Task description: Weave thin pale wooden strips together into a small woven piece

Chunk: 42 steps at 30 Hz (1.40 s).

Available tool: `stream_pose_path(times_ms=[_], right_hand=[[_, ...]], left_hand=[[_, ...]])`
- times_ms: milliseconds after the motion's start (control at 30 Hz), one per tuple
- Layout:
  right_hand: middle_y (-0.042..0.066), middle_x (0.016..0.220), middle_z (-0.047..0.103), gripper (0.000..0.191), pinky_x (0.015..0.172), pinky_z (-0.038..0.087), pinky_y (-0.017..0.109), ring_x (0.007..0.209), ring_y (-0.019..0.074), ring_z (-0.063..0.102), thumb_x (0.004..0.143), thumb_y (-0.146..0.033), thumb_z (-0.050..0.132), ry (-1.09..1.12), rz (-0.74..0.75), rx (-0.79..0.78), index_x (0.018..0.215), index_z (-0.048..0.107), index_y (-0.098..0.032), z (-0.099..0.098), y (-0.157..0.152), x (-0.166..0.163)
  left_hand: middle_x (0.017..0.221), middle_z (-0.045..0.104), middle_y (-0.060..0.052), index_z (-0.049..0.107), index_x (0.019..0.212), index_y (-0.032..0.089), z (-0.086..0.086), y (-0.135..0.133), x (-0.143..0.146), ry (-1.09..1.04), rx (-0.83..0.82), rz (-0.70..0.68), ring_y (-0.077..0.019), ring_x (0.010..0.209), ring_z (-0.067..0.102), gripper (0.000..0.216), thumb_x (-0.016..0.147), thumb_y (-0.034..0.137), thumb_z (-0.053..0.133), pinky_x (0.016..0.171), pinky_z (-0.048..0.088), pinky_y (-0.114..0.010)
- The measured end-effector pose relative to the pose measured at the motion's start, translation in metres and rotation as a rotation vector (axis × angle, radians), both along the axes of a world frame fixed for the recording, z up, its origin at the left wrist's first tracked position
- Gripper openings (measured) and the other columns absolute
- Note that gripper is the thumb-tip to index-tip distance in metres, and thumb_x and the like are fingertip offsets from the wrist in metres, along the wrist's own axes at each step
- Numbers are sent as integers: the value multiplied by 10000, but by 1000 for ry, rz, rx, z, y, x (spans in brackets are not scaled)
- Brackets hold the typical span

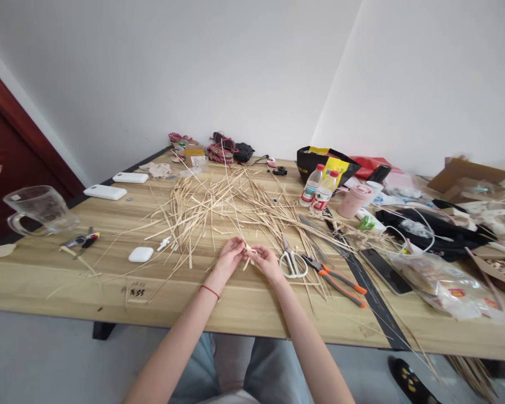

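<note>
My left hand (230, 257) and my right hand (266, 260) meet over the table's front part, fingers pinched on a small pale straw piece (248, 248). Short straw ends stick out of it between my fingertips. Two long, thin white wires (230, 193) rise from it, leaning away and to the left. My fingers hide most of the piece, so its shape is unclear. Scissors (293, 264) with white handles lie just right of my right hand, beside orange-handled pliers (336, 280). Loose straw strips (197, 207) are spread in a tangled heap beyond my hands.
On the left are a glass mug (40, 209), white oblong devices (105, 192) and a white case (141, 255). To the right stand two bottles (320, 191), a pink cup (355, 201) and a black bag (307, 163). A phone (386, 271) lies near plastic bags (446, 283).
</note>
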State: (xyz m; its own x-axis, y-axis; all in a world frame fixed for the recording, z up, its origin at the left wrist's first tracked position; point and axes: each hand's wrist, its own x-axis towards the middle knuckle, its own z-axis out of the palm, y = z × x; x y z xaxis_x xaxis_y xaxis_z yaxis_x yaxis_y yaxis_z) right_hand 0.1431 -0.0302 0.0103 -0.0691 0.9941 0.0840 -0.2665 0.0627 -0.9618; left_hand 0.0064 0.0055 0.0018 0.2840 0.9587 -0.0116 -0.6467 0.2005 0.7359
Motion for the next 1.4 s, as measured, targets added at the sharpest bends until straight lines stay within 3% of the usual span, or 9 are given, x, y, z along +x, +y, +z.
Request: stream_pose_path(times_ms=[400, 733, 1133, 1400], right_hand=[[47, 879, 694, 328, 730, 522, 317, 779, 198, 665, 651, -383, 748, 7, -46, 59, 883, 618, -191, -14, 6, 0], [53, 853, 694, 338, 688, 517, 305, 784, 206, 662, 653, -418, 741, -31, -51, 77, 870, 609, -196, -11, 4, -2], [49, 830, 692, 331, 684, 521, 321, 742, 203, 663, 669, -421, 724, -60, -65, 94, 879, 607, -194, -9, 4, -3], [67, 893, 695, 325, 763, 524, 355, 798, 216, 664, 681, -408, 714, -124, -170, 115, 898, 616, -187, -16, 6, -1]], left_hand=[[782, 621, 6, 574, 885, 147, 2, 0, 1, 60, 21, 66, -109, 674, 606, 370, 593, 142, 802, 604, 490, -221], [775, 625, 1, 574, 884, 145, -1, 1, 0, 12, -1, 35, -111, 667, 612, 360, 601, 122, 795, 587, 495, -211], [807, 634, 12, 592, 874, 153, -5, 3, -1, -8, -58, 62, -98, 698, 621, 316, 619, 62, 753, 649, 524, -203], [803, 656, -1, 592, 830, 145, -5, 2, -3, 42, -71, 104, -112, 739, 642, 301, 601, 66, 770, 701, 526, -222]])
